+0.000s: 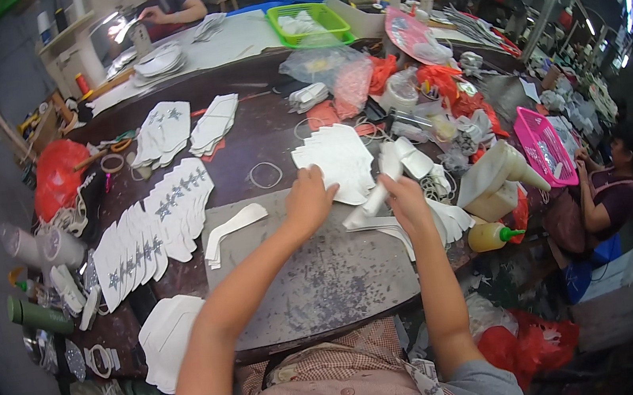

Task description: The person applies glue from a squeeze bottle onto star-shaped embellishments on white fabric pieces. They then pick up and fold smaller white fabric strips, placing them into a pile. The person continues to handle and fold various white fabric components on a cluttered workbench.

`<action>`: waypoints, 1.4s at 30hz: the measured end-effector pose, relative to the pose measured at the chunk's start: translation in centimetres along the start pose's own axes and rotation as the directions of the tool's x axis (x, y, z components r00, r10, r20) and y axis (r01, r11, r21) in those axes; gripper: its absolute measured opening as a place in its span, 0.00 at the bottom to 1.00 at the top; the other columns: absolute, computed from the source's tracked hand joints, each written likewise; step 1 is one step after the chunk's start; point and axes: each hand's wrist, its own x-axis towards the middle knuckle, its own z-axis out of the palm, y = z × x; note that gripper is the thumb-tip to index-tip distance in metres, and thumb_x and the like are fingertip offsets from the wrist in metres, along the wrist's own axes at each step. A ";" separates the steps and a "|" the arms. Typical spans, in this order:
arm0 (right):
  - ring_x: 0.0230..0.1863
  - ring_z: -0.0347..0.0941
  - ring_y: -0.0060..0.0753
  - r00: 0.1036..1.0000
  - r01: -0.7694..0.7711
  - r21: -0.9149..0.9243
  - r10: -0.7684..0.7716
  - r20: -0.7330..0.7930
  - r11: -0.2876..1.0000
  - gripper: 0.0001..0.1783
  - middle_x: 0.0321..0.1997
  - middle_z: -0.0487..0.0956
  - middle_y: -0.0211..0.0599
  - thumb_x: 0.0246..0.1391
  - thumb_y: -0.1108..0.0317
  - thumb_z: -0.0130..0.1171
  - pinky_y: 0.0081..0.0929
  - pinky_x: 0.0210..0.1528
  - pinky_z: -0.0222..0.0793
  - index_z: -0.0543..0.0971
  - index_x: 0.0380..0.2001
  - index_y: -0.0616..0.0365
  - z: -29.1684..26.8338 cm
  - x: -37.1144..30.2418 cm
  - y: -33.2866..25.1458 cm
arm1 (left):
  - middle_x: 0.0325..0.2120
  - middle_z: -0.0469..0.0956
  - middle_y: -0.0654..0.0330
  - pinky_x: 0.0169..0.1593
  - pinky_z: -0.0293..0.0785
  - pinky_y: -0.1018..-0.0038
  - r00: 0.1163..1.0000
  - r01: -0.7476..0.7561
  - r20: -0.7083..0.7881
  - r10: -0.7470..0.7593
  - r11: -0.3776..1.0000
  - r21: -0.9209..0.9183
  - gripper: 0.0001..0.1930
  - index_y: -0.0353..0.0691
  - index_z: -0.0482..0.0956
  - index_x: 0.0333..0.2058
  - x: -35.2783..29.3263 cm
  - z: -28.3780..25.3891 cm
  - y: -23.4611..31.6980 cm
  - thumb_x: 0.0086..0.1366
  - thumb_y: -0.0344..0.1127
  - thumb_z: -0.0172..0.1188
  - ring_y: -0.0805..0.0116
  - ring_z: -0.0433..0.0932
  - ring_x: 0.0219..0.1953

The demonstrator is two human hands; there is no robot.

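Over the grey work board [321,293], my left hand [312,200] grips the near-left edge of a fanned stack of white cut pieces [335,159], fingers and thumb curled. Just to the right, my right hand [408,200] is closed around a rolled bundle of white pieces [390,162]. Beneath that hand lie curved white strips [384,223], partly hidden by it. Another curved white strip stack [231,229] rests on the board's left part. Overlapping white pieces with silver star shapes [152,227] spread out left of the board.
Plain white panels [168,337] lie at the near left edge. A cut-open white jug [494,182] and a yellowish bottle with green cap [491,236] stand at right. Plastic bags [331,68] and a green basket [313,22] lie farther back. Other people sit at right and far left.
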 end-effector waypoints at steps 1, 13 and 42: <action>0.41 0.76 0.23 0.996 -0.092 -0.102 0.093 0.002 0.991 0.14 0.42 0.81 0.34 0.62 0.64 0.61 0.22 0.44 0.68 0.79 0.43 0.64 0.1 2.5 -0.1 | 0.42 0.74 0.47 0.45 0.74 0.57 0.992 0.113 -0.070 -0.108 0.990 0.082 0.24 0.32 0.75 0.43 0.9 1.0 0.8 0.62 0.51 0.64 0.47 0.77 0.41; 0.30 0.78 0.38 0.974 0.169 -0.591 -0.225 -0.020 0.788 0.18 0.27 0.82 0.47 0.51 0.63 0.67 0.36 0.35 0.72 0.82 0.33 0.72 4.3 9.4 4.2 | 0.46 0.77 0.43 0.51 0.74 0.56 0.942 0.222 0.250 -0.225 0.974 0.042 0.38 0.25 0.75 0.49 6.0 3.5 -2.7 0.57 0.60 0.67 0.46 0.77 0.50; 0.57 0.69 0.52 0.783 0.514 -0.856 -0.439 0.440 0.060 0.18 0.53 0.76 0.48 0.52 0.78 0.60 0.44 0.60 0.64 0.79 0.49 0.63 -1.5 -16.3 3.7 | 0.44 0.77 0.53 0.52 0.72 0.63 0.908 -0.389 -0.044 0.417 0.877 0.280 0.20 0.36 0.79 0.48 -8.5 -9.6 -14.0 0.57 0.33 0.67 0.54 0.76 0.47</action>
